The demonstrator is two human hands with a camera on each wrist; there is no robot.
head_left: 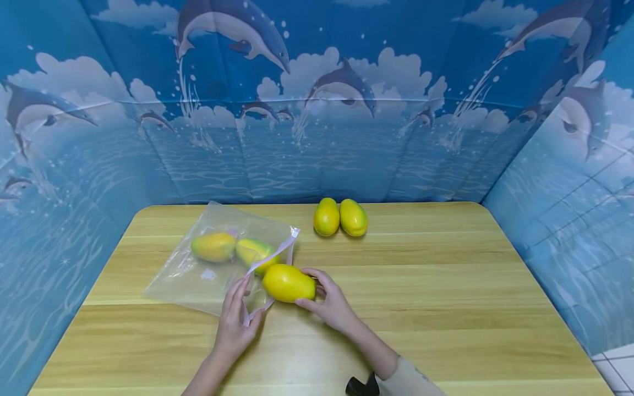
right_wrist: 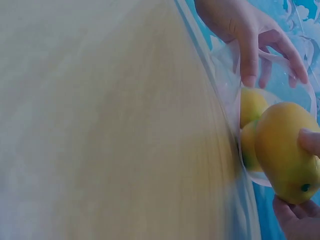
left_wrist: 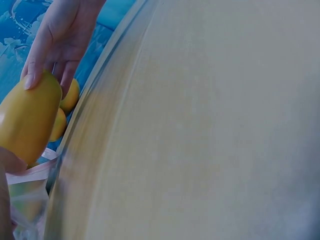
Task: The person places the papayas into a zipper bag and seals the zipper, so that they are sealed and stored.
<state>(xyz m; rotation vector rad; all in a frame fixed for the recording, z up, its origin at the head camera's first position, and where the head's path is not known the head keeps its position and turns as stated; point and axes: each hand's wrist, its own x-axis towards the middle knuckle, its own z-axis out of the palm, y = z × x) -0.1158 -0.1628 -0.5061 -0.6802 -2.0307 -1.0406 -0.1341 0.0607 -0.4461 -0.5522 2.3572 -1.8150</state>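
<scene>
A clear plastic bag (head_left: 185, 283) with a pale purple rim lies at the table's left, its mouth facing right. Inside it are two yellow-green mangoes (head_left: 214, 247) (head_left: 252, 251). My left hand (head_left: 235, 323) holds the near side of the bag's mouth, thumb and fingers spread about the rim. My right hand (head_left: 333, 303) grips a larger-looking yellow mango (head_left: 287, 283) by its right end, with thumb and fingers on opposite sides. That mango is at the bag's opening, and the right wrist view shows it in front of the mangoes (right_wrist: 252, 107) in the bag.
Two more mangoes (head_left: 326, 217) (head_left: 354, 218) stand side by side at the back edge of the wooden table (head_left: 436, 286). A blue dolphin-print cloth (head_left: 317, 148) hangs behind and along both sides. A black strap or device (head_left: 362, 386) is by the right sleeve.
</scene>
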